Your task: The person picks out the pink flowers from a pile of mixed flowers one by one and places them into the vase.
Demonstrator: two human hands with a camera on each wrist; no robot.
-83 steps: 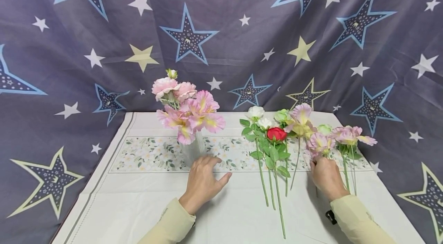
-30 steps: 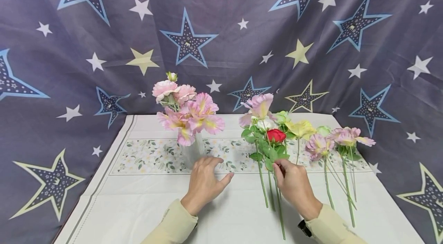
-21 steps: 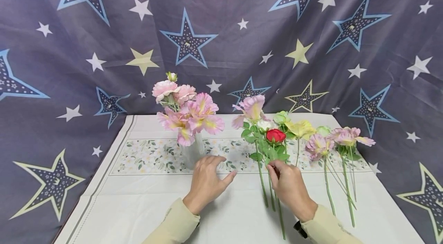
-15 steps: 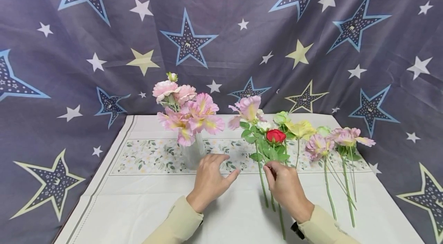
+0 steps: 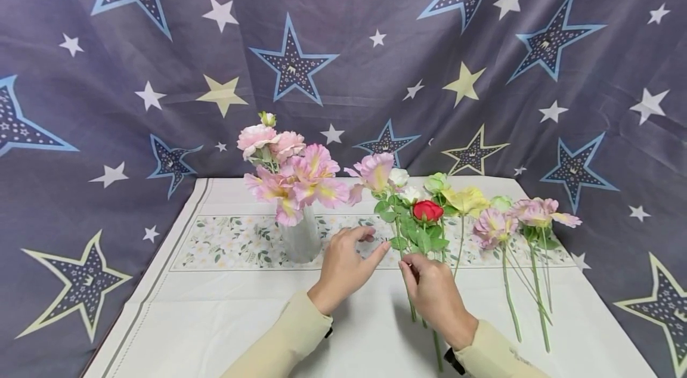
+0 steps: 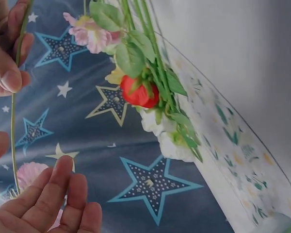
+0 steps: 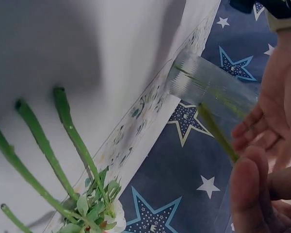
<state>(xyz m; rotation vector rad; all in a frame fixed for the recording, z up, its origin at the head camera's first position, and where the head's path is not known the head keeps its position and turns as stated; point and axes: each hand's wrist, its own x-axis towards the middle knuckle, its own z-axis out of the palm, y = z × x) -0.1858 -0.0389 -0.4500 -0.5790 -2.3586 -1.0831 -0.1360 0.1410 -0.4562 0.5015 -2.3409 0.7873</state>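
Note:
My right hand [image 5: 437,297] pinches the stem of a pink iris [image 5: 374,172] with yellow-marked petals, its bloom up and tilted left. The cut end of its stem [image 7: 216,131] juts out past the fingertips in the right wrist view. My left hand [image 5: 343,267] is held with fingers relaxed and thumb apart, beside that stem and holding nothing. In the left wrist view its fingers [image 6: 48,199] are near the lower part of the stem. Left of both hands stands a clear ribbed vase [image 5: 302,244], upright, filled with pink blooms [image 5: 313,178].
Right of the vase lie a red rose [image 5: 427,210], white roses [image 5: 411,194], a yellow flower [image 5: 468,200] and more pink irises [image 5: 495,226], stems toward me. A floral-printed band [image 5: 231,241] crosses the white tablecloth [image 5: 214,318]. A starry curtain [image 5: 343,98] hangs behind.
My right hand has picked up the pink iris from among the flowers at the right and carried it left. My left hand has moved from beside the vase rightward toward its stem.

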